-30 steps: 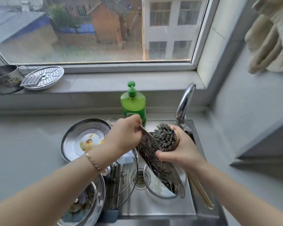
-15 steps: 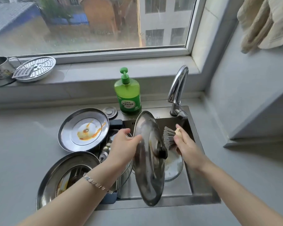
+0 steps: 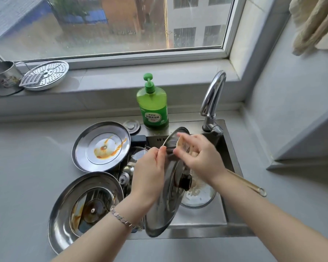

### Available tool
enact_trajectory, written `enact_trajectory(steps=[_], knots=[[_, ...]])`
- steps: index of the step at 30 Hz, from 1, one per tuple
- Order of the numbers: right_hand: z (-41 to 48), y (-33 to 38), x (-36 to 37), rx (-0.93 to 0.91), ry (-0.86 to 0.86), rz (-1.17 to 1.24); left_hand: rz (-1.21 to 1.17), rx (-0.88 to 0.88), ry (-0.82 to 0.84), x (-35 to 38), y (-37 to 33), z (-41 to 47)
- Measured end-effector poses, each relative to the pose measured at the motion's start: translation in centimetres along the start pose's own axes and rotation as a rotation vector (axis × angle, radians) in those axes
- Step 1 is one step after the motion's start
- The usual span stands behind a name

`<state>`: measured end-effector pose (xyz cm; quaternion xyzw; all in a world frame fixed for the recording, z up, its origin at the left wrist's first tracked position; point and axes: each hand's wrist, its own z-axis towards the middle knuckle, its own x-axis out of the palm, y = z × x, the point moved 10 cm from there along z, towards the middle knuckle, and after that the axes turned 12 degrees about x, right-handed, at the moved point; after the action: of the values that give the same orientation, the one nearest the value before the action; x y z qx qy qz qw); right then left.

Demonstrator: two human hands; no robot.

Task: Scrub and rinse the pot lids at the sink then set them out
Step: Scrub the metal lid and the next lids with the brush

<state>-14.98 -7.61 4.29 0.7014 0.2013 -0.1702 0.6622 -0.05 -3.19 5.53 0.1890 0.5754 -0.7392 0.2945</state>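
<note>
Brush (image 3: 244, 182) now higher on lid (image 3: 165, 210)

Two hands: left hand (image 3: 150, 173), right hand (image 3: 203, 159). Three steel lids: upright lid (image 3: 165, 214), stained lid (image 3: 100, 146), big upturned lid (image 3: 64, 214). Two glass lids: soapy glass lid (image 3: 201, 197), half-hidden glass lid (image 3: 140, 153). One brush (image 3: 248, 184), one green soap bottle (image 3: 153, 108), one tap (image 3: 213, 95), one sink plug (image 3: 131, 126), one sink (image 3: 197, 231). On the sill, one steel mug (image 3: 2, 80), one perforated steamer plate (image 3: 51, 72), one small grater (image 3: 31, 80). One bracelet (image 3: 121, 218), one window (image 3: 140, 53).

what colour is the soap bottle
The soap bottle is bright green; head view shows it.
</note>
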Motion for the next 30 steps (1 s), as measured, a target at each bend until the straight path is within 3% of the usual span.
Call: enact_trajectory(steps=[4, 7, 9, 12, 13, 17, 19, 22, 25, 27, 30], knots=[[3.1, -1.8, -1.8, 0.166, -0.05, 0.142, -0.045, 0.072, -0.034, -0.2, -1.5, -0.2], [0.4, 1.3, 0.3, -0.063, 0.033, 0.135, -0.047, 0.063, -0.071, -0.5, -1.4, 0.4], [0.5, 1.7, 0.0, -0.108, 0.036, 0.129, -0.055, 0.075, -0.076, -0.5, -1.5, 0.7], [3.9, -0.5, -2.8, 0.113, -0.041, 0.218, -0.074, 0.119, -0.085, -0.2, -2.2, 0.8], [3.7, -0.3, -2.8, 0.105, -0.048, 0.221, -0.082, 0.113, -0.096, -0.2, -2.2, 0.9], [-2.5, 4.4, 1.7, -0.275, 0.103, 0.05, -0.136, 0.018, -0.147, -0.9, -0.5, 2.2], [-0.7, 3.6, 0.9, -0.217, 0.078, 0.05, -0.148, 0.008, -0.169, -1.2, -0.2, 2.3], [3.4, 0.5, -1.4, 0.095, -0.013, 0.209, -0.165, -0.003, -0.203, -1.4, -0.5, 2.1], [-0.7, 4.6, 1.4, -0.178, 0.047, 0.109, -0.189, -0.08, -0.237, -1.8, 0.8, 2.3], [-1.9, 4.5, 2.7, -0.236, 0.112, 0.051, -0.203, -0.098, -0.244, -2.1, 1.2, 2.1], [2.9, 0.4, 0.7, 0.083, 0.059, 0.135, -0.215, -0.102, -0.282, -2.6, 0.9, 1.8]])
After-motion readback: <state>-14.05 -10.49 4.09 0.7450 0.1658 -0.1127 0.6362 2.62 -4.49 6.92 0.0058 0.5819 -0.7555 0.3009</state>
